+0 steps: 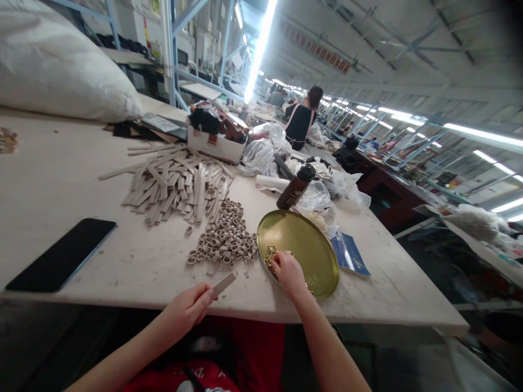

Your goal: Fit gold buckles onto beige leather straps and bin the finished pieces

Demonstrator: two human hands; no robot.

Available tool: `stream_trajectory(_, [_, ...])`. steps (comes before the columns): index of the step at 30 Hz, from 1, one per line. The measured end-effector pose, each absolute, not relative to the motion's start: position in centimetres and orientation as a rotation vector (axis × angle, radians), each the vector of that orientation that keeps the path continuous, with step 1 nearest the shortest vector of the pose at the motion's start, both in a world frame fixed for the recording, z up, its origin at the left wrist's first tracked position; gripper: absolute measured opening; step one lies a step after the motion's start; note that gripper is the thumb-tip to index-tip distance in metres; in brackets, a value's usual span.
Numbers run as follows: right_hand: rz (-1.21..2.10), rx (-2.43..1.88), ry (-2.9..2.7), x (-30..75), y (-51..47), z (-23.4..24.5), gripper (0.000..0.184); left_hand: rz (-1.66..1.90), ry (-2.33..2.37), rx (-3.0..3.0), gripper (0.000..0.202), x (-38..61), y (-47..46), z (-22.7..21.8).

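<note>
My left hand (pixel 190 306) is closed on a short flat beige strip (pixel 224 283), held at the table's near edge. My right hand (pixel 288 270) rests inside a round gold metal tray (pixel 310 245), its fingers pinched over a small heap of gold metal pieces (pixel 270 255) at the tray's left rim; whether it grips one is hidden. Just left of the tray lies a pile of small beige rolled loops (pixel 224 238). Behind that pile is a heap of flat beige strips (pixel 175 182).
A black phone (pixel 61 253) lies at the left near edge. A dark bottle (pixel 295 187), plastic bags (pixel 261 155), a white box (pixel 216 144) and a blue booklet (pixel 350 254) surround the tray. A large white sack (pixel 53 65) sits far left. Another person (pixel 301 118) works further back.
</note>
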State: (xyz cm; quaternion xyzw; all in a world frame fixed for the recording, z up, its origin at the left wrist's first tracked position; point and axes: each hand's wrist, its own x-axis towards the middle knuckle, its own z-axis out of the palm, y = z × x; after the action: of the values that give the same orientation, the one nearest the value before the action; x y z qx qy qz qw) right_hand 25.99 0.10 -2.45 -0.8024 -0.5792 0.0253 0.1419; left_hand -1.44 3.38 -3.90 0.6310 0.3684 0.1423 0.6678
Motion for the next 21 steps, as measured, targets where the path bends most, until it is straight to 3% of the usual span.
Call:
stream_trajectory(4, [0.128,-2.090,-1.596,23.5,-1.1,-1.1,0.014,0.359,0.839,1.342,0.041,-0.5,3.4,-2.5])
stream_trajectory(11, [0.527,-1.687,-1.285,17.3,-1.6,-0.1,0.017,0.379,0.868,1.415,0.031,1.4,3.3,-1.4])
stream_trajectory(21, [0.948,-1.453,-0.863,15.2,-1.4,-1.5,0.026,0.467,1.067,1.734,0.027,-0.1,3.6,-1.3])
